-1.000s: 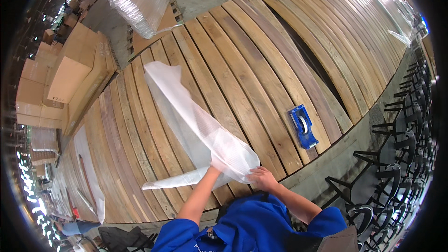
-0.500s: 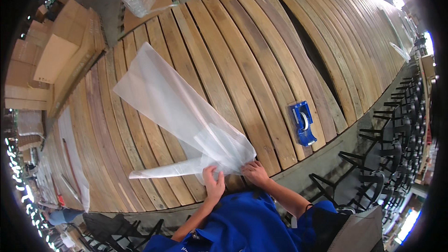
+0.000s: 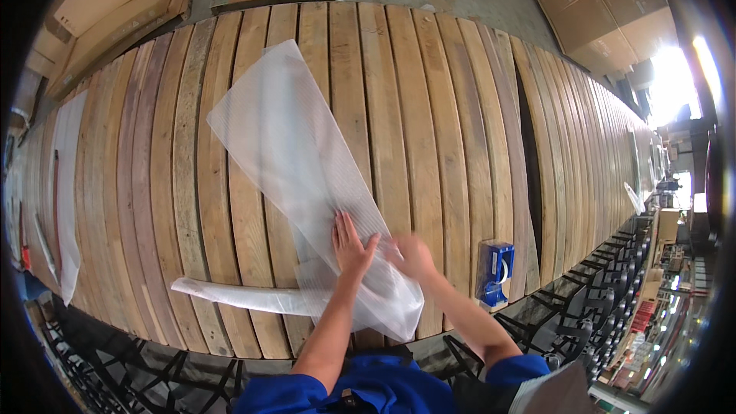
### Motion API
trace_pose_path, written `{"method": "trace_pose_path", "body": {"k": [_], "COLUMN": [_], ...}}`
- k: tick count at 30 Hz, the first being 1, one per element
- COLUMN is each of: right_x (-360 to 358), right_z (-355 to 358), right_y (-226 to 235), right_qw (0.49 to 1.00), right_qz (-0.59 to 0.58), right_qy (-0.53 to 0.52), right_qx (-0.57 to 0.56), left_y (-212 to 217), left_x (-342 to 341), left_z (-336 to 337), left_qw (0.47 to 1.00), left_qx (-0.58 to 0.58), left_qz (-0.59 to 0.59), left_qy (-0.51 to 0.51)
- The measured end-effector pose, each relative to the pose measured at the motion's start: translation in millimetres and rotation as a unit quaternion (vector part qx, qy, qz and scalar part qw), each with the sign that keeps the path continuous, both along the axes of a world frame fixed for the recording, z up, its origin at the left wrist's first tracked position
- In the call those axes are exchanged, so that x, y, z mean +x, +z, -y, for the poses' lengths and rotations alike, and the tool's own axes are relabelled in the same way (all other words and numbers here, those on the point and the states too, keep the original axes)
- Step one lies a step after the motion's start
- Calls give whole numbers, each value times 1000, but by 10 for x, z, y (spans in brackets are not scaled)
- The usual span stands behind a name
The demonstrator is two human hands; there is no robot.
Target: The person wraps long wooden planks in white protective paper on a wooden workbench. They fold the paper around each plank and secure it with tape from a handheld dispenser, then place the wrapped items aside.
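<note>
A translucent white wrapping sheet (image 3: 272, 126) with fine lines lies folded on the slatted wooden table (image 3: 429, 146), a long flap reaching away to the far left. From its near end, a narrow rolled strip (image 3: 238, 296) sticks out to the left. My left hand (image 3: 353, 247) presses flat on the sheet, fingers stretched out. Just right of it, my right hand (image 3: 414, 257) is at the sheet's right edge, its fingers smeared by motion. What lies inside the folds is not clear. A blue tape dispenser (image 3: 496, 274) with a white roll stands to the right, near the front edge.
Wide gaps split some slats, the largest a dark gap (image 3: 529, 153) right of centre. Cardboard boxes (image 3: 606, 11) are stacked beyond the far right, with more at the far left. Black chairs (image 3: 552, 322) line the near side. Another white sheet (image 3: 69, 184) lies at the left end.
Both hands have moved forward from the sheet's near end onto its middle part. My left hand has flattened out. The folded near end now lies smoother, and the view has turned.
</note>
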State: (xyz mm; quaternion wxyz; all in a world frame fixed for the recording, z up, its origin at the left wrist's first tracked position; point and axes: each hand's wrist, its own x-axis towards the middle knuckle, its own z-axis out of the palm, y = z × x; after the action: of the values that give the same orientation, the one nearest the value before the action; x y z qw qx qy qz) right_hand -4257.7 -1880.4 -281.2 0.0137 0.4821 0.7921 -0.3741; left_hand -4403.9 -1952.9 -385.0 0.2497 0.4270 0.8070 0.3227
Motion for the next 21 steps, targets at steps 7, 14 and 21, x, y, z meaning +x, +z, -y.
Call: {"method": "trace_pose_path", "body": {"k": [7,14,21], "right_x": [-2178,-2593,-2295], "right_z": [-1187,-1010,27], "right_y": [-574,216,1296], "right_qw": [972,974,932], "right_qz": [104,173,87], "right_qy": [-162,-138,-208], "right_qx": [133,43,284], "left_y": [51,171,909], "left_x": [18,-134,-636], "left_z": [-25,-52,325], "left_qw": [1000,983,774], "left_qx": [-10,19,263], "left_qz": [-20,161,569], "left_qy": [15,89,90]}}
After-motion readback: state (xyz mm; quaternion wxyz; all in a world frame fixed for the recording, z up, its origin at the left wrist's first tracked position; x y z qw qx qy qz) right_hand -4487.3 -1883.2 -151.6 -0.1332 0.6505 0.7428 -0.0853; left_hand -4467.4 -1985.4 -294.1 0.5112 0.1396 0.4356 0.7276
